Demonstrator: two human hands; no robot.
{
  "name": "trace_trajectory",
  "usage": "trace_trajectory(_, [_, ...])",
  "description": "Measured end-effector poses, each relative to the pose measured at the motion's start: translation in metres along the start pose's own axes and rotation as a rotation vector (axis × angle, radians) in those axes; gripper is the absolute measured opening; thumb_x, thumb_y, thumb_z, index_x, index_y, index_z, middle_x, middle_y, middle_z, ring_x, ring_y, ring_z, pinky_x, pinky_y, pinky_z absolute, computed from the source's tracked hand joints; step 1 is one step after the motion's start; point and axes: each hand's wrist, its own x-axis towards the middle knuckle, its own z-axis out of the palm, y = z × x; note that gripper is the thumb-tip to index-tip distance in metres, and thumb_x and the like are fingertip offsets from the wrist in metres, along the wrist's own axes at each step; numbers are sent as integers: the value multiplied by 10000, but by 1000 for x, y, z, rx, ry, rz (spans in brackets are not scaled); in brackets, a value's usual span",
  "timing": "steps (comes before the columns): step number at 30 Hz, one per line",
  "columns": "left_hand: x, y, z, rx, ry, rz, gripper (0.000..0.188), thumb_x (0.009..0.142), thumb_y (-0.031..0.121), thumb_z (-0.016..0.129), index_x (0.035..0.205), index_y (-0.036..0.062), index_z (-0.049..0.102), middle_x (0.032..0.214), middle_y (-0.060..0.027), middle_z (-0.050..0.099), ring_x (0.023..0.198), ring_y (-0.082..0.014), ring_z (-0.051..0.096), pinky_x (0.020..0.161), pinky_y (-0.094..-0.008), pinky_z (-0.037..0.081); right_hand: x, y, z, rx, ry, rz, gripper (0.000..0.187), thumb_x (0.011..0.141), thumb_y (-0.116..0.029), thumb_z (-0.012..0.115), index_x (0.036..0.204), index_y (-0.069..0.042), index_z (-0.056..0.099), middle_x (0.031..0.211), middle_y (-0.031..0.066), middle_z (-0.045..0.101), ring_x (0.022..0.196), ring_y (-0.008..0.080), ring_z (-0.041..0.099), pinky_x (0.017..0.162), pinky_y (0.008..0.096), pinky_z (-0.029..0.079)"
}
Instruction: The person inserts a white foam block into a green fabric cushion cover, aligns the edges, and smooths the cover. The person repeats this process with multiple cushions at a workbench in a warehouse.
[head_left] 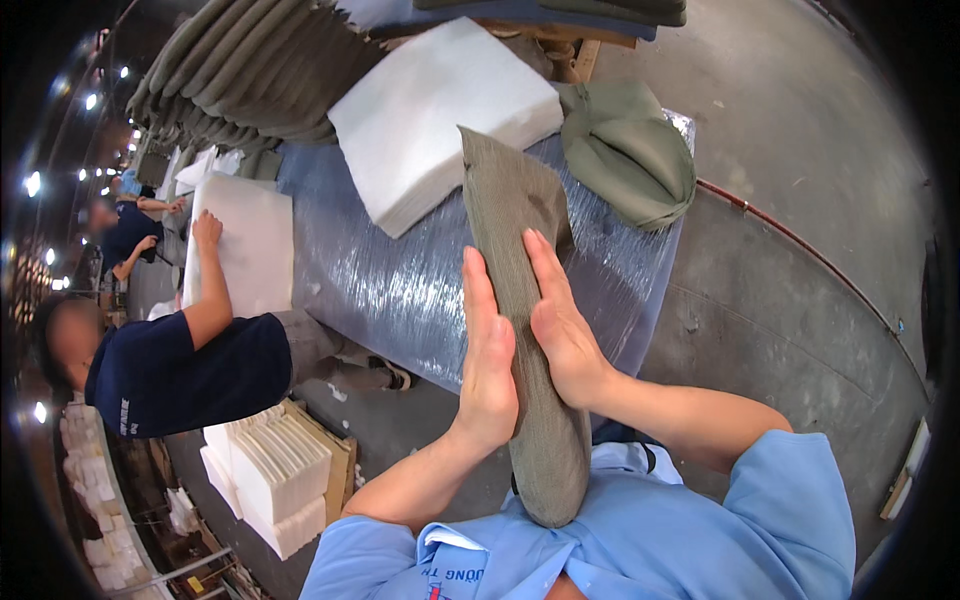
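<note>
I hold an olive-grey stuffed cushion on edge between my flat palms, its lower end against my light blue shirt. My left hand presses its left face and my right hand presses its right face, fingers straight. Its top end reaches over the table, which is covered in shiny plastic film.
A stack of white foam pads and empty green covers lie on the table's far end. Finished green cushions are piled beyond. A person in dark blue leans on another foam pad at left, above stacked white pads.
</note>
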Motion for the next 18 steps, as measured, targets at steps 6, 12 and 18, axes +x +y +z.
trace_trajectory(6, [-13, -16, -13, 101, -3, -3, 770, 1099, 362, 281, 1643, -73, -49, 1748, -232, -86, 1622, -353, -84, 1297, -452, 22, -16, 1, 4, 15, -1, -34, 846, 1088, -609, 311, 1667, -8, 166, 1708, 292, 140, 1595, 445, 135, 1278, 513, 126])
trace_trajectory(12, [-46, -27, -13, 128, -73, 123, 854, 1074, 463, 295, 1647, -59, -64, 1744, -235, -67, 1619, -348, -45, 1293, -458, 33, -37, 0, 2, 70, 0, 20, 851, 1088, -606, 314, 1667, -1, 161, 1715, 281, 131, 1600, 428, 131, 1280, 512, 121])
trace_trajectory(18, [-80, -36, 3, -124, -13, 34, 911, 1055, 541, 322, 1666, 14, -101, 1761, -165, -55, 1626, -290, 18, 1300, -433, 80, -60, 8, 2, 59, -39, -49, 830, 1097, -578, 299, 1667, 8, 154, 1730, 257, 104, 1612, 396, 113, 1288, 487, 110])
